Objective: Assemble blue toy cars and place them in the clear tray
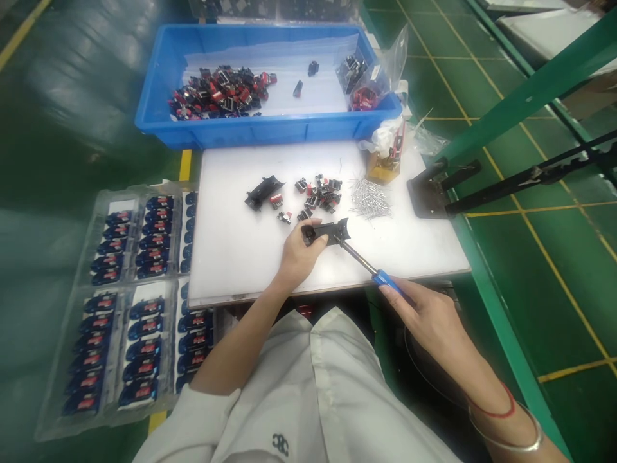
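My left hand point(299, 252) is closed around one end of a black molded plastic part point(332, 233), held just above the white work board point(231, 257). In my right hand point(424, 312) is a blue-handled tool point(384, 280) with a long metal shaft, perhaps a soldering iron. Its tip meets the plastic part near the middle. A second black plastic part point(263, 191) lies beyond my left hand. Small red-and-black pieces point(321, 195) are heaped near it, with thin metal pins point(371, 198) piled to their right.
A blue bin point(231, 135) at the back holds many red-and-black pieces and plastic bags. Clear trays point(120, 289) of blue car-shaped parts stand at the left. An amber container point(384, 168) with white tissue sits at the board's right rear. A green post point(525, 83) rises at right.
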A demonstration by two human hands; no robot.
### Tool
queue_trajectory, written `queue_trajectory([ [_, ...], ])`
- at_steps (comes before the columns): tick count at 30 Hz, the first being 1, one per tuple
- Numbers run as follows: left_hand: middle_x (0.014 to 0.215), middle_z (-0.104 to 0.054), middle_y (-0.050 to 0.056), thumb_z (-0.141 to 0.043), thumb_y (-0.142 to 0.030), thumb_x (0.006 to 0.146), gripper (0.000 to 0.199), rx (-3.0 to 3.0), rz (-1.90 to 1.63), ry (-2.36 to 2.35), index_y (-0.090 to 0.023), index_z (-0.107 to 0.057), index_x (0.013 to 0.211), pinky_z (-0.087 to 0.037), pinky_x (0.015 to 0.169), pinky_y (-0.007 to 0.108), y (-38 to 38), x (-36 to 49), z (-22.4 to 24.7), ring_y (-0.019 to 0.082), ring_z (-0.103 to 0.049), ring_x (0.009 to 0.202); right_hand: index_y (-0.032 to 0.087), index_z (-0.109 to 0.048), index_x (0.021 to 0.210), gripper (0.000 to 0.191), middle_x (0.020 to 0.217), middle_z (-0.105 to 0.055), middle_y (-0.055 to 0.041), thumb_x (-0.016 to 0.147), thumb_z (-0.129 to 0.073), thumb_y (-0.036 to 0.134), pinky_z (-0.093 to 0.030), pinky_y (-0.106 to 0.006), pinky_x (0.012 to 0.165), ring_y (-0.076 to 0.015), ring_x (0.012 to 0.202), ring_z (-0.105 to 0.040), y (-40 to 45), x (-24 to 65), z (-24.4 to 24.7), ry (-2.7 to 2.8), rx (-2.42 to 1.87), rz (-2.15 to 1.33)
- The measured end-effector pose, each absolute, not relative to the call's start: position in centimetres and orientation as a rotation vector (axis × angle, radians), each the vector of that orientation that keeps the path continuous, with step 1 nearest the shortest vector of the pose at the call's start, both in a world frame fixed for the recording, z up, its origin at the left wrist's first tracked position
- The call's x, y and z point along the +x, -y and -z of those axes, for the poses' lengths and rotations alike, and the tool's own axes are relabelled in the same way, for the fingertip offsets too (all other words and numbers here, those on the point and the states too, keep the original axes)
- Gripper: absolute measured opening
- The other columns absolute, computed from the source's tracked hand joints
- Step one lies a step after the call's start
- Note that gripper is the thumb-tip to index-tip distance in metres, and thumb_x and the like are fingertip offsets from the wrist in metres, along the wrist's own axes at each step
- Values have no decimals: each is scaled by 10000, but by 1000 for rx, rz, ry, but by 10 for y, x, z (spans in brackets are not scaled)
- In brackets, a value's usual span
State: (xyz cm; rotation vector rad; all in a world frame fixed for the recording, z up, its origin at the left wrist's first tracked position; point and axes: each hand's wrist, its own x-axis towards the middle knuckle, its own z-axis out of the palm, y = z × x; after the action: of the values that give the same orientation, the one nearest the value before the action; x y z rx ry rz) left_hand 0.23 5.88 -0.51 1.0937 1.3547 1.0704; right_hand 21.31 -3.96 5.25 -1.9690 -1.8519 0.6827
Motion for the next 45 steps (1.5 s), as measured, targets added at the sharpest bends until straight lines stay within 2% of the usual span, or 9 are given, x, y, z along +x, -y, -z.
queue_trajectory([
  [11, 1022, -722, 59, -664, -188, 760, 333, 1087, -1065, -1371, -159, -652, 1091, -529, 938, 352, -59, 2, 5, 197, -677, 967, 213, -793, 920, 430, 772, -755, -40, 841, -590, 583, -535, -288, 592, -249, 664, -690, 42, 222, -69, 1645, -1983, -792],
  [14, 1016, -732, 73, -660, -178, 748, 314, 1102, -1082, -1390, -148, -654, 1060, -528, 961, 387, -54, 1, -1, 216, -689, 985, 209, -754, 807, 425, 571, -620, -12, 787, -654, 622, -460, -263, 487, -188, 515, -570, 40, 227, -58, 1410, -1922, -846],
  [17, 1077, -737, 79, -645, -178, 750, 292, 1165, -1120, -1408, -164, -662, 1042, -524, 995, 393, -48, 0, -6, 234, -690, 1063, 194, -687, 814, 480, 544, -483, 19, 810, -648, 672, -318, -231, 411, -120, 457, -411, 20, 221, -36, 1117, -1754, -1056],
  [19, 985, -755, 63, -608, -175, 775, 313, 1255, -1094, -1387, -174, -649, 1086, -582, 883, 356, -44, 1, -6, 219, -724, 948, 186, -648, 835, 545, 542, -407, 48, 751, -687, 724, -227, -212, 394, -90, 441, -331, 1, 210, -25, 993, -1614, -1181],
  [21, 915, -764, 48, -573, -136, 779, 336, 1379, -1097, -1359, -185, -629, 1107, -610, 787, 317, -37, 3, -4, 198, -739, 844, 188, -608, 832, 597, 546, -375, 69, 693, -715, 758, -152, -196, 388, -62, 419, -249, -14, 198, -20, 936, -1550, -1271],
  [24, 927, -777, 38, -526, -42, 736, 430, 1646, -1208, -1253, -206, -592, 1128, -621, 784, 273, -28, 7, 4, 180, -751, 843, 194, -556, 795, 618, 564, -410, 68, 672, -710, 779, -111, -181, 373, -32, 401, -164, -22, 181, -19, 945, -1519, -1345],
  [27, 959, -774, 56, -501, 3, 704, 530, 1985, -1342, -1131, -207, -540, 1189, -627, 780, 259, -22, 9, 14, 189, -757, 845, 190, -531, 774, 645, 545, -425, 66, 662, -698, 803, -110, -176, 366, -22, 402, -139, -23, 171, -18, 972, -1480, -1388],
  [32, 826, -740, 64, -414, -7, 771, 461, 2397, -1495, -1092, -195, -483, 1185, -623, 610, 276, -20, 11, 19, 206, -730, 671, 186, -538, 832, 662, 462, -315, 116, 621, -745, 778, -108, -169, 377, -27, 400, -133, -25, 165, -13, 938, -1468, -1429],
  [45, 803, -735, 93, -337, 12, 797, 413, 2595, -1543, -1014, -142, -518, 1135, -622, 630, 281, -19, 2, 20, 200, -717, 670, 182, -566, 912, 554, 448, -304, 126, 634, -769, 616, -68, -177, 400, -41, 377, -159, -33, 160, 8, 923, -1467, -1466],
])
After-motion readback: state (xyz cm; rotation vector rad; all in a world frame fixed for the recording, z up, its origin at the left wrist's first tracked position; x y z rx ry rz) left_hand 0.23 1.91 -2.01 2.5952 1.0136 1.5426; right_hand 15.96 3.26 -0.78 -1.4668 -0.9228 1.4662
